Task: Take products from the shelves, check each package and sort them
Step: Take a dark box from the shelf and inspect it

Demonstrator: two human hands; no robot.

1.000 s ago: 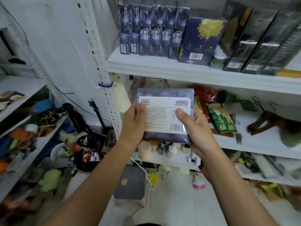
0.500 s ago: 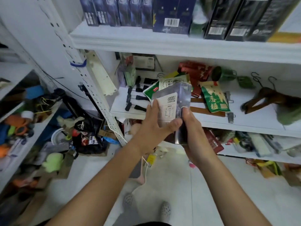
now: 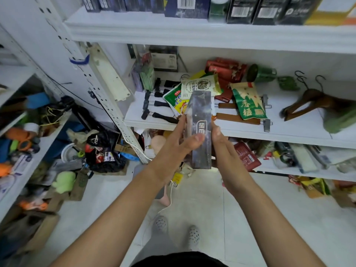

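A dark blue-grey product box (image 3: 201,116) with a white logo on its narrow side stands upright between my hands, in front of the middle shelf. My left hand (image 3: 179,141) grips it from the left, thumb across the front face. Against the box's right edge lies my right hand (image 3: 223,149), fingers fairly straight, palm facing the box. More dark boxes (image 3: 185,6) of the same kind stand in a row on the top shelf (image 3: 192,33).
The middle shelf (image 3: 289,130) holds green and red snack bags (image 3: 248,101), black clips, wooden hangers (image 3: 316,101) and a green can. A lower shelf (image 3: 289,170) and a left rack (image 3: 28,157) are cluttered. Toys, a bag and a white cable lie on the floor by my feet.
The box has been turned from its labelled back face to its narrow logo side and lowered from shelf height. My view has tilted down toward the floor.
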